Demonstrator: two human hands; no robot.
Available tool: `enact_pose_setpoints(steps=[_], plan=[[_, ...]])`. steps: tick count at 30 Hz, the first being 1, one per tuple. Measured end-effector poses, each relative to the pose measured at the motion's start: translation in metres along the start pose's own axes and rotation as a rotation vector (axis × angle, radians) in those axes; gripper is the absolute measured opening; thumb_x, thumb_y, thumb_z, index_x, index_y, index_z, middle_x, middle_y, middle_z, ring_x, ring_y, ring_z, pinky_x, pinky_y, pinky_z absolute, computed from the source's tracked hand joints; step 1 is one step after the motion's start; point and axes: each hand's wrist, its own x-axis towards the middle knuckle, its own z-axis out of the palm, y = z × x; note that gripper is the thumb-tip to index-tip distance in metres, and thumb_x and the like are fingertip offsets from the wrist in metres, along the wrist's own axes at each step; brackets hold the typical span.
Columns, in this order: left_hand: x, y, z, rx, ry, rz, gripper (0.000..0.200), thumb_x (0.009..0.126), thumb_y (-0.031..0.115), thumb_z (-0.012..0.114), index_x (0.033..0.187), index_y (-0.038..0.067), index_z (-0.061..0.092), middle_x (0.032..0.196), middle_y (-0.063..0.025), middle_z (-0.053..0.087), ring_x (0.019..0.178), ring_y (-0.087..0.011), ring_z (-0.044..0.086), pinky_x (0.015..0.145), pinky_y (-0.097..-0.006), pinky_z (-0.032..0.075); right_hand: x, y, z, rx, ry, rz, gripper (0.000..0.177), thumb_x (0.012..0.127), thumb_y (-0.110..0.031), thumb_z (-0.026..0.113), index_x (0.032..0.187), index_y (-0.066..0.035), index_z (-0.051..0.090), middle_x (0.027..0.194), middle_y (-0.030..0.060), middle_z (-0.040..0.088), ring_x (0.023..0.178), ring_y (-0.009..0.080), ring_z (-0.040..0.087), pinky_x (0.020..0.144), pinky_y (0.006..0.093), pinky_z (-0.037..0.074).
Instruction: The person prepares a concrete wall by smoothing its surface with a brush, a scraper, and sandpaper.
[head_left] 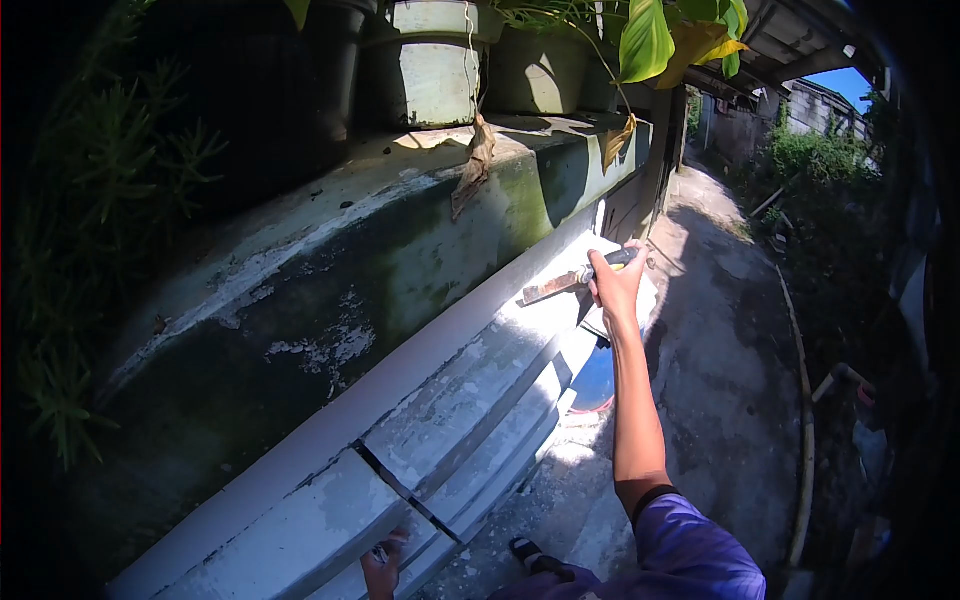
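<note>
My right hand is wrapped round the dark handle of a scraper, its flat, stained blade pointing left over the sunlit far end of a pale ledge. Low in the view, my left hand is closed beside the near part of the stepped white ledge; something small and shiny shows at its fingers, too small to name. A dark strip crosses the ledge between the two hands.
Potted plants stand on a mossy concrete shelf above the ledge. A blue container sits below my right hand. A concrete path runs along the right, bordered by a long pole and bushes.
</note>
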Motion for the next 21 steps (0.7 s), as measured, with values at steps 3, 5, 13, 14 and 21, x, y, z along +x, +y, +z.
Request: enact_pose_setpoints(steps=[3, 5, 13, 14, 21], plan=[[-0.002, 0.005, -0.005, 0.022, -0.020, 0.006, 0.018, 0.073, -0.005, 0.059, 0.087, 0.001, 0.068, 0.094, -0.0118, 0.072, 0.084, -0.0189, 0.067, 0.078, -0.0295, 0.049, 0.030, 0.020, -0.028, 0.028, 0.221, -0.025, 0.055, 0.083, -0.002, 0.070, 0.117, -0.013, 0.029, 0.072, 0.0075, 0.054, 0.042, 0.0115, 0.048, 0.033, 0.0282, 0.034], [0.002, 0.013, 0.001, 0.013, -0.026, 0.013, 0.019, 0.072, -0.005, 0.059, 0.087, 0.000, 0.068, 0.094, -0.0122, 0.072, 0.084, -0.0198, 0.067, 0.079, -0.0301, 0.049, 0.013, 0.031, 0.000, -0.083, 0.168, -0.046, 0.058, 0.082, -0.002, 0.070, 0.120, -0.012, 0.028, 0.071, 0.0077, 0.055, 0.043, 0.0132, 0.050, 0.036, 0.0303, 0.038], [0.001, 0.026, 0.002, -0.007, -0.031, -0.002, 0.019, 0.070, -0.006, 0.058, 0.085, 0.001, 0.067, 0.093, -0.0121, 0.072, 0.086, -0.0201, 0.067, 0.079, -0.0307, 0.048, 0.026, 0.019, -0.017, 0.050, 0.352, -0.049, 0.054, 0.081, 0.000, 0.070, 0.117, -0.010, 0.031, 0.081, 0.0108, 0.057, 0.047, 0.0131, 0.052, 0.038, 0.0290, 0.038], [0.000, 0.027, 0.003, -0.006, -0.028, -0.001, 0.019, 0.070, -0.006, 0.058, 0.085, 0.001, 0.067, 0.094, -0.0121, 0.072, 0.086, -0.0201, 0.067, 0.079, -0.0306, 0.048, 0.016, 0.027, -0.002, -0.017, 0.215, -0.038, 0.055, 0.081, 0.000, 0.071, 0.118, -0.010, 0.031, 0.081, 0.0108, 0.057, 0.048, 0.0132, 0.052, 0.039, 0.0291, 0.039], [0.001, 0.032, 0.002, -0.018, -0.054, 0.026, 0.019, 0.072, -0.006, 0.059, 0.088, 0.001, 0.066, 0.096, -0.0119, 0.072, 0.086, -0.0192, 0.066, 0.078, -0.0301, 0.047, -0.036, -0.011, -0.015, 0.044, 0.163, -0.087, 0.054, 0.088, -0.005, 0.073, 0.120, -0.013, 0.031, 0.081, 0.0082, 0.055, 0.048, 0.0121, 0.048, 0.037, 0.0272, 0.035]])
